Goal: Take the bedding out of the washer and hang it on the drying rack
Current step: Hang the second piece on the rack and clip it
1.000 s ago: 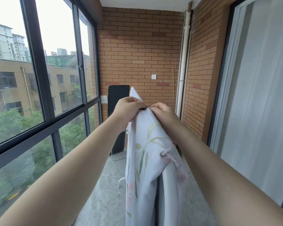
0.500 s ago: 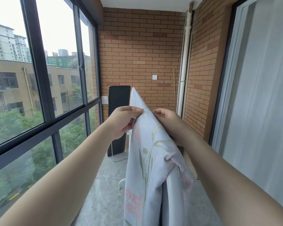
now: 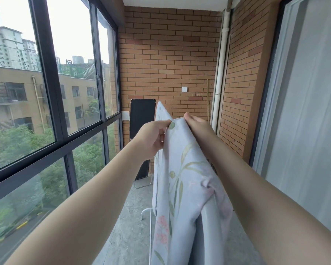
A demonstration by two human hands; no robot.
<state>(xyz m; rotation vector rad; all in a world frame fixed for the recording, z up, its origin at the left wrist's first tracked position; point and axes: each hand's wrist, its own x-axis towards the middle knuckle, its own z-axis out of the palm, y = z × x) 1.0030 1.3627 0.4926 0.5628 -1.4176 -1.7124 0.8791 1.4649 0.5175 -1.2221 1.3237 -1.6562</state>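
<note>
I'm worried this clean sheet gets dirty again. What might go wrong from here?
The left hand and right hand pinch only the top edge of the sheet; a slip might drop it onto the concrete floor. It is bunched below the right hand, so it may dry creased.

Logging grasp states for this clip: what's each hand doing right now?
Left hand: pinching the floral sheet at its top edge.
Right hand: gripping the same sheet.
</note>
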